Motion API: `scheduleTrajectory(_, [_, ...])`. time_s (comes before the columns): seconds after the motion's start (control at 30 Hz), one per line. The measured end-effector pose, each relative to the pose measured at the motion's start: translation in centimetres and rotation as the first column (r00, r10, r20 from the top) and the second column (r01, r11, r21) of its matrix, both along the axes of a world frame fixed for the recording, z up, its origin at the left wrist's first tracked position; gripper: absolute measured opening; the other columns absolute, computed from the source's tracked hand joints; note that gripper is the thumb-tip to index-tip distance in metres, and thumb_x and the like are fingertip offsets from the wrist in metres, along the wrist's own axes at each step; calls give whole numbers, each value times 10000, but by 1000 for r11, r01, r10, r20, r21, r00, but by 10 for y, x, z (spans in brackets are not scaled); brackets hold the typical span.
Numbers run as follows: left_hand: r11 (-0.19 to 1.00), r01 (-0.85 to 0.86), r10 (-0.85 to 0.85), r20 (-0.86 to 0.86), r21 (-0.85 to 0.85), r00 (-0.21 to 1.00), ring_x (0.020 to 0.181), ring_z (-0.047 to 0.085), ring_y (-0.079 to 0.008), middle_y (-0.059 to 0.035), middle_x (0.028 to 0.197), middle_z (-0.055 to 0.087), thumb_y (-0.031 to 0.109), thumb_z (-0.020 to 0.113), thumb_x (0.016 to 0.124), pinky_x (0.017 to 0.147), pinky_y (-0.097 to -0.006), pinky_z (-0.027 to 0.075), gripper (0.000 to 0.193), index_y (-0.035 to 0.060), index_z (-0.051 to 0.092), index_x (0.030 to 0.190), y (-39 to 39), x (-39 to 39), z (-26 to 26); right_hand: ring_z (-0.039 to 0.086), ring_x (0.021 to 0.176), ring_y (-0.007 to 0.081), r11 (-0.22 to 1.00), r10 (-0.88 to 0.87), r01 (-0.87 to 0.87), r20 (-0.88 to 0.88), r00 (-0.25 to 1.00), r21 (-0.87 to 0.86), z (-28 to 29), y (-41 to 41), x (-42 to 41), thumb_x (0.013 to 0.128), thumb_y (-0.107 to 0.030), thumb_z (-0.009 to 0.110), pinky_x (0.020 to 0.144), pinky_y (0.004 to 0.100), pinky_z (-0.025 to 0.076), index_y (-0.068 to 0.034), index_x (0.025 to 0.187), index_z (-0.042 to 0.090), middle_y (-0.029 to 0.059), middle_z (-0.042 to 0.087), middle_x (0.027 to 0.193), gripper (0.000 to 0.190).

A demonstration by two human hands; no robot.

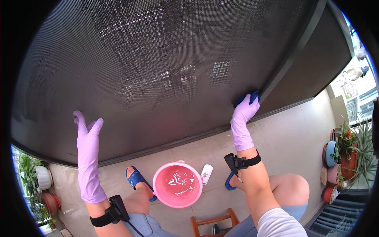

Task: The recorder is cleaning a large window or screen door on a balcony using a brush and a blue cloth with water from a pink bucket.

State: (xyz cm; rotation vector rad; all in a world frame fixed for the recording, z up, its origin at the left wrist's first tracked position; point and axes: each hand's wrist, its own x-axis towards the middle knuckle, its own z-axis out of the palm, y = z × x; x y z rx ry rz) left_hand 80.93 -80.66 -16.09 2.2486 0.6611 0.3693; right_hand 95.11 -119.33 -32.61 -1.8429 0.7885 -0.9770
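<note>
A large dark mesh screen panel (165, 112) in a dark frame fills the view in front of me. My right hand (245, 109), in a lilac rubber glove, presses a dark blue cloth (254, 96) against the screen's lower right part, beside the frame's upright bar. At the left, my left hand (88, 127), gloved the same way, has its fingers apart at the screen and holds nothing that I can see. Between my feet stands a pink plastic bucket (178, 205) with water in it, below the screen's bottom edge.
A white oblong object (206, 174) lies right of the bucket on the tiled floor (284, 133). A wooden stool (213, 220) is near my legs. Potted plants stand at the left (43, 177) and right (348, 160). A black slatted item (339, 213) is at the lower right.
</note>
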Motion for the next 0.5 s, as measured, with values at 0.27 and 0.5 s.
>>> scheduleTrajectory(0.27, [999,10,-11,-6,-33,1000,1372,180,-236,-264,1464,113,272,586,850,1073,-293,165,802,40,88,1434,-4,3,-5,469,1077,336,903,149,-3,306,940,-430,62,-12,16,810,-4,566,942,380,383,-4,1252,477,186,446,1154,451])
scheduleTrajectory(0.5, [1000,4,-4,-19,8,1000,1353,242,-231,-275,1456,134,255,592,849,1064,-295,190,799,53,89,1437,-1,-4,1,475,1092,337,965,83,-143,-261,962,-220,-143,-9,-47,828,-18,533,941,362,394,-43,1286,458,186,439,1183,465])
